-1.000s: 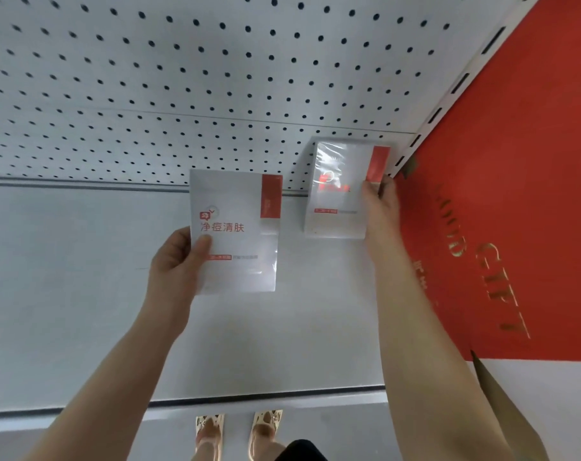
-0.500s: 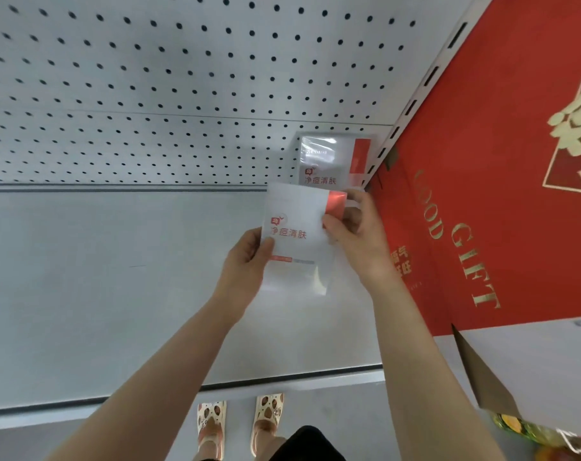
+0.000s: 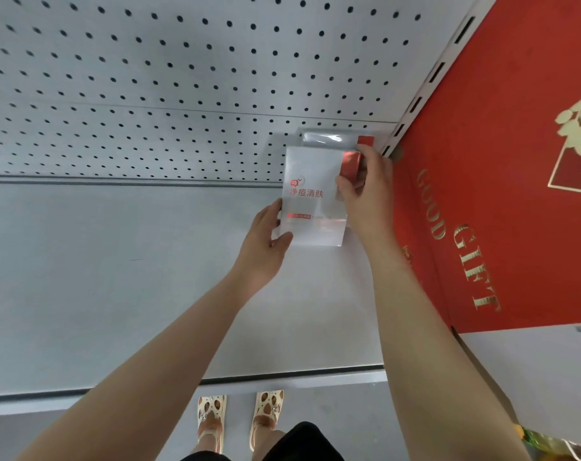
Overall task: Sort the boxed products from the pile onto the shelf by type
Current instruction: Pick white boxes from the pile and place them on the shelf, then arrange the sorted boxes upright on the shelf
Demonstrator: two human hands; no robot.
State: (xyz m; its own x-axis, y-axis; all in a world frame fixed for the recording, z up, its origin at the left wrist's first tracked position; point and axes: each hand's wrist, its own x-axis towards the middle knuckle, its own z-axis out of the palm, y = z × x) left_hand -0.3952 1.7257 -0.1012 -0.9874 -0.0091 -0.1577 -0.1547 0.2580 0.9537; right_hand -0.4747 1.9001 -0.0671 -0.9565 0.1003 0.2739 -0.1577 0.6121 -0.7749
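Both hands are now gripping one box (image 3: 310, 207), left hand (image 3: 266, 242) at its lower corner, right hand (image 3: 365, 191) at its red edge, bringing it in front of the second box (image 3: 332, 138), already standing in the shelf's (image 3: 116, 277) back right corner; the red carton (image 3: 502, 181) is crowding the right, leaving room leftward

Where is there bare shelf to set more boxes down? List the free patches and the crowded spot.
Free: the wide stretch of grey shelf left of the left hand, between the pegboard back and the front lip. Crowded: the back right corner, where both hands hold a white box before another box, beside the red gift carton.
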